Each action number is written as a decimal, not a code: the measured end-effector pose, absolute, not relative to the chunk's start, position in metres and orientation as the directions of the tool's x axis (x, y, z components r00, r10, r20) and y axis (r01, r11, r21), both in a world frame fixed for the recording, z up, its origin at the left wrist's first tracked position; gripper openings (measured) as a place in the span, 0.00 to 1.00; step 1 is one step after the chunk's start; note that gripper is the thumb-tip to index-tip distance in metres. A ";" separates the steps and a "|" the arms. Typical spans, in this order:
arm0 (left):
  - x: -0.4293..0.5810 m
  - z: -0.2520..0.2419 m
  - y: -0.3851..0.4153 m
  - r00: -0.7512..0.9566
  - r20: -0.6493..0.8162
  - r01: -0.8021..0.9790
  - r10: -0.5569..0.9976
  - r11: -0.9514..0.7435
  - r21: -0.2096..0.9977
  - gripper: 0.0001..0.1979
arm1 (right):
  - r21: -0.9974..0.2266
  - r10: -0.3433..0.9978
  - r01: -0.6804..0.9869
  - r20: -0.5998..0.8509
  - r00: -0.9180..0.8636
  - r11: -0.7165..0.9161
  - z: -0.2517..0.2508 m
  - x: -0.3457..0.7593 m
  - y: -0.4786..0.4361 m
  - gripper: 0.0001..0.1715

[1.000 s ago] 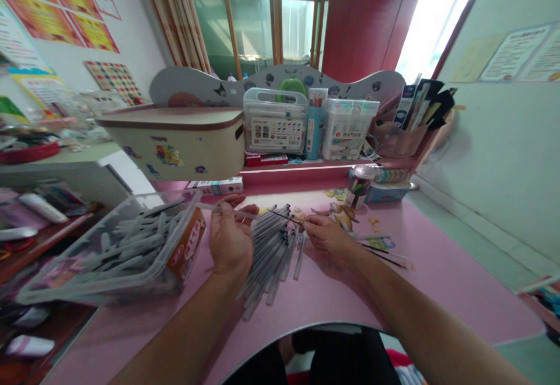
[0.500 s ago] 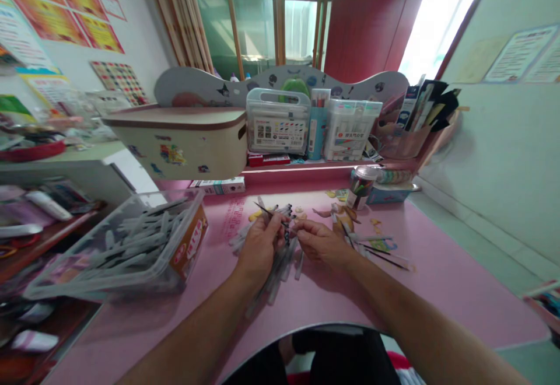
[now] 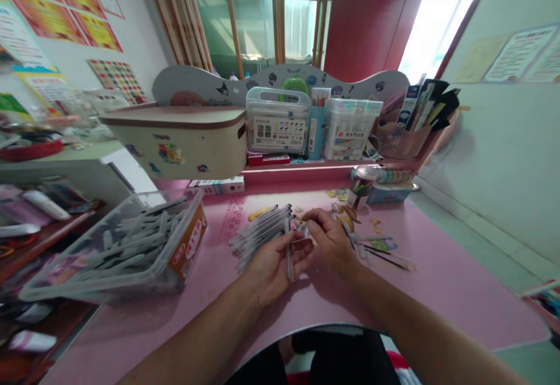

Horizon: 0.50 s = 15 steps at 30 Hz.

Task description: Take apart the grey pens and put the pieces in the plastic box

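Note:
A clear-barrelled pen (image 3: 289,256) stands nearly lengthwise across my left hand (image 3: 273,265), whose palm is turned up with the fingers curled around the barrel. Just right of it, my right hand (image 3: 333,242) has thumb and fingertips pinched together close to the left fingertips. Something small and pale is at that pinch, too blurred to name. Left of the hands, a bundle of similar pens (image 3: 259,228) lies side by side on the pink desk (image 3: 332,309), dark ends pointing away. Several thin dark sticks (image 3: 387,255) and pale tube pieces lie beyond my right wrist.
A clear plastic bin (image 3: 144,274) full of pens stands at the left. Behind are a lidded cream box (image 3: 188,146), two marker cases (image 3: 280,125) and a jar of pens (image 3: 361,188). The desk's curved front edge is near my lap.
My left hand has turned palm up and come slightly nearer, now with the clear pen in it. The thin dark stick it held is gone from it. The loose pens now lie gathered to the left.

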<state>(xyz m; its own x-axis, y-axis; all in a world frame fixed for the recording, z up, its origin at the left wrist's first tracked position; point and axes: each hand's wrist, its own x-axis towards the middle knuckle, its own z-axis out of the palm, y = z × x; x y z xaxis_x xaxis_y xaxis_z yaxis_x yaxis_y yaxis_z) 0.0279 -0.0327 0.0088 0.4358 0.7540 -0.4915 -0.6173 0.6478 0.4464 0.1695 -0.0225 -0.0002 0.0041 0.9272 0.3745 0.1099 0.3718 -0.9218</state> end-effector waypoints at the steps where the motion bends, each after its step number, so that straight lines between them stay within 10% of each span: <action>1: 0.030 0.008 -0.035 0.450 -0.481 -0.620 0.752 0.651 0.438 0.09 | -0.878 0.897 0.193 0.441 -0.023 0.437 0.000 0.168 -0.026 0.06; 8: 0.043 0.010 -0.043 0.486 -0.475 -0.648 0.734 0.667 0.368 0.14 | -0.562 0.716 0.452 0.607 -0.345 0.693 0.000 0.161 -0.035 0.05; 15: 0.041 -0.002 -0.040 0.502 -0.446 -0.617 0.741 0.668 0.416 0.10 | -0.690 0.797 0.400 0.524 -0.300 0.604 0.000 0.164 -0.034 0.10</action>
